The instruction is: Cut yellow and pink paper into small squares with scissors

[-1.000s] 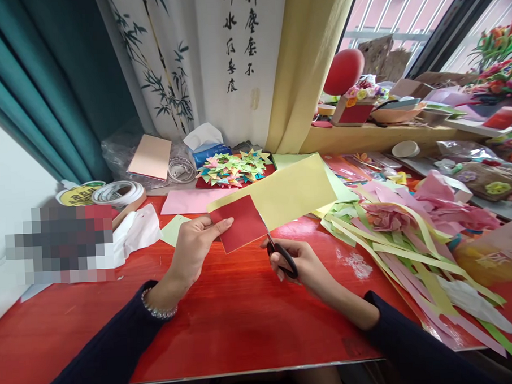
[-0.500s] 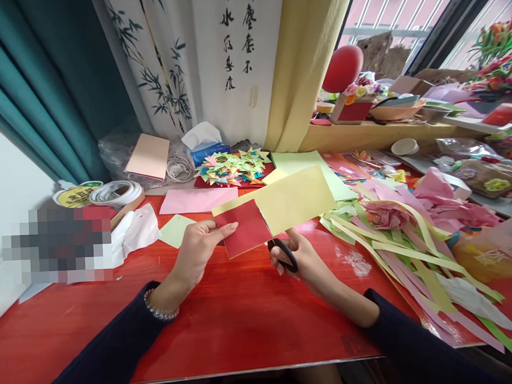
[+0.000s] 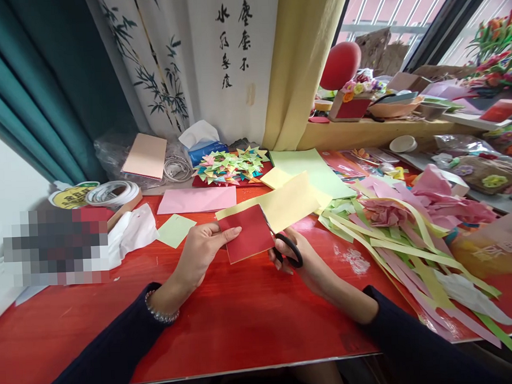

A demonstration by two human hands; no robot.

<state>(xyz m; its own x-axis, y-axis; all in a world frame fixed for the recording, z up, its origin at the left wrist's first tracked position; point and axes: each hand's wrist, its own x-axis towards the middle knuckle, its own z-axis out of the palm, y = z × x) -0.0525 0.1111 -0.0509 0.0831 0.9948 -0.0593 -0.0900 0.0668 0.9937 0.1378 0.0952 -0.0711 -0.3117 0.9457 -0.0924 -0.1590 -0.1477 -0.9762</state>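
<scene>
My left hand (image 3: 205, 248) pinches a red square card (image 3: 248, 235) together with a yellow sheet of paper (image 3: 292, 201) behind it, thumb on the front. In my right hand (image 3: 298, 249) is a pair of scissors with black handles (image 3: 293, 252); its fingers are closed round the loops. The blades lie along the right edge of the red card, at the yellow paper, and are mostly hidden. The yellow sheet sticks out past the card at the top and to the right, its right part bent.
Coloured paper strips (image 3: 411, 253) heap at the right of the red table (image 3: 228, 335). Behind my hands lie a pink sheet (image 3: 197, 200), a small green sheet (image 3: 175, 230), a large green sheet (image 3: 305, 164) and folded paper pieces (image 3: 229, 166). A white tape roll (image 3: 113, 193) is at left.
The scissors have shifted slightly right and turned along the red card's right edge. The yellow sheet's right part has bent and swung left. The left hand keeps its hold.
</scene>
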